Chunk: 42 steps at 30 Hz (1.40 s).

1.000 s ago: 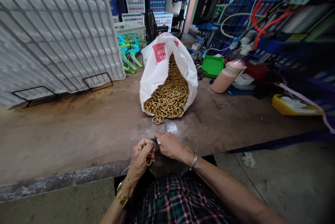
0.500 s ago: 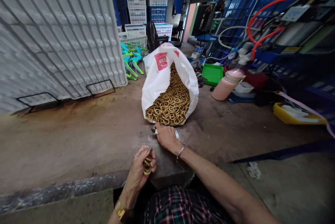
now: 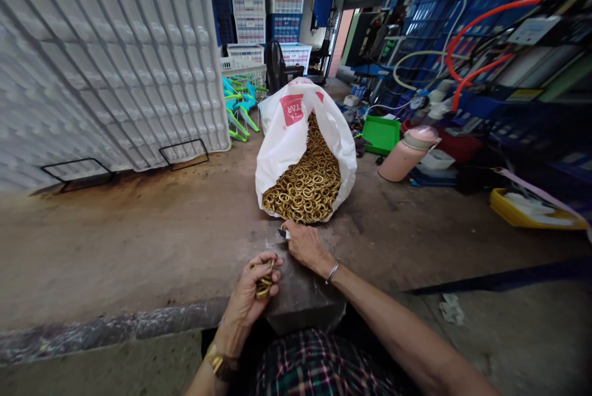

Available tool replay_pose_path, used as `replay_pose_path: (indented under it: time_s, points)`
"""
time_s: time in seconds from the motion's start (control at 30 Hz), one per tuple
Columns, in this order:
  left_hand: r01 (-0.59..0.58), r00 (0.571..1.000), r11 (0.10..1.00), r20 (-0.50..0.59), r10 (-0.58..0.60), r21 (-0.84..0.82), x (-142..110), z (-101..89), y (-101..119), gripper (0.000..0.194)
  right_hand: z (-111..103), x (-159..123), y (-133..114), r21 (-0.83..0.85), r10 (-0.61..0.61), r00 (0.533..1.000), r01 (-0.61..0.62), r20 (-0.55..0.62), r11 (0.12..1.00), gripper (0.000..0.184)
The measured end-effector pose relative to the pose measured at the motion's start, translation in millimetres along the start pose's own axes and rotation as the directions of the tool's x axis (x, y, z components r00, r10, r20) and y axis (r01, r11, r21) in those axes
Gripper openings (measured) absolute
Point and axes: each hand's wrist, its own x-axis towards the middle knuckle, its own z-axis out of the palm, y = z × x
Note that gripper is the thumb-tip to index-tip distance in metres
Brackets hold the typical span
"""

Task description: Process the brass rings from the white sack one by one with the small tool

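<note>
The table (image 3: 139, 248) is the biggest thing here, and I'll place everything off the bag (image 3: 277, 158). Tall white panels (image 3: 115, 63) stand to the left of the bag, on edge, I'd guess to save room. The bag itself looks tipped over with its mouth gaping at the person, probably so the rings (image 3: 305, 195) can be picked without digging; they're heaped in it right down to its near lip. Right of the bag there's a green tray (image 3: 382, 134), then a pink bottle (image 3: 401, 158), seemingly parked out of the way.

Now the 2 hands. The left hand (image 3: 252, 291) sits on the near side of the bag, apart from it, palm turned inward. Its fingers are loosely curled, not a full fist, around a bunch of rings; I can't count them. Likely cupped so they don't slide out. The right hand (image 3: 305, 247) stretches forward to the bag's near lip, knuckles up, forearm slanting in from the right. Its fingers are bunched tight on a small tool (image 3: 282, 234), white with a dark tip poking out left. Can't tell if those fingertips have a ring too.
</note>
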Motion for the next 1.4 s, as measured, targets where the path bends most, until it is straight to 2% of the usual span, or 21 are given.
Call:
replay_pose_path:
  time_s: [0.17, 0.3, 0.4, 0.5, 0.63, 0.73, 0.8, 0.83, 0.93, 1.03, 1.13, 1.27, 1.4]
  points:
    - [-0.029, 1.0, 0.999, 0.007, 0.029, -0.024, 2, -1.9, 0, 0.025, 0, -9, 7, 0.057, -0.059, 0.998, 0.059, 0.009, 0.997, 0.028]
    - [-0.024, 1.0, 0.998, -0.013, 0.024, -0.064, 3, -1.6, 0, 0.025, 1, -5, 4, 0.011, -0.011, 1.0, 0.011, 0.012, 1.0, 0.038]
    - [-0.021, 0.999, 0.997, -0.025, 0.019, -0.073, 2, -0.8, 1, 0.026, 0, 2, -2, -0.066, 0.034, 0.998, -0.03, 0.054, 0.997, 0.031]
    - [-0.021, 0.999, 0.997, -0.04, 0.018, -0.074, 1, -0.5, 1, 0.028, -1, 7, -6, -0.074, 0.062, 0.997, -0.059, 0.05, 0.996, 0.027]
    - [-0.037, 0.997, 0.998, -0.071, 0.032, -0.056, 0, -0.7, 2, 0.031, -1, 3, -2, 0.024, 0.035, 0.999, -0.035, 0.01, 0.999, 0.024]
    - [-0.066, 0.993, 0.998, -0.097, 0.065, -0.003, 1, 0.2, 2, 0.032, 1, -3, 1, 0.195, 0.008, 0.999, 0.002, -0.054, 0.981, 0.02]
    - [-0.098, 0.988, 0.994, -0.117, 0.103, 0.048, 2, 1.9, 1, 0.032, 0, -7, 1, 0.396, -0.001, 0.996, 0.035, -0.087, 0.917, 0.016]
    - [-0.115, 0.984, 0.99, -0.131, 0.124, 0.076, 2, 3.0, 0, 0.032, -1, -8, 0, 0.51, 0.0, 0.996, 0.046, -0.089, 0.859, 0.014]
    - [-0.163, 0.966, 0.972, -0.172, 0.192, 0.172, 4, 6.8, -2, 0.033, -7, -14, -6, 0.777, 0.008, 0.999, 0.023, -0.037, 0.629, 0.011]
    - [-0.177, 0.952, 0.951, -0.203, 0.231, 0.253, 3, 9.3, -4, 0.041, -10, -19, -10, 0.893, -0.004, 1.0, -0.026, 0.031, 0.449, 0.009]
    - [-0.176, 0.951, 0.942, -0.196, 0.237, 0.286, 3, 10.0, -6, 0.046, -8, -23, -12, 0.939, -0.037, 0.996, -0.064, 0.081, 0.339, 0.01]
    - [-0.188, 0.955, 0.939, -0.171, 0.244, 0.289, 5, 10.3, -6, 0.039, -4, -26, -14, 0.948, -0.057, 0.992, -0.089, 0.111, 0.305, 0.009]
    - [-0.201, 0.95, 0.922, -0.162, 0.266, 0.33, 5, 11.2, -7, 0.036, -6, -26, -18, 0.914, -0.03, 0.996, -0.069, 0.088, 0.4, 0.013]
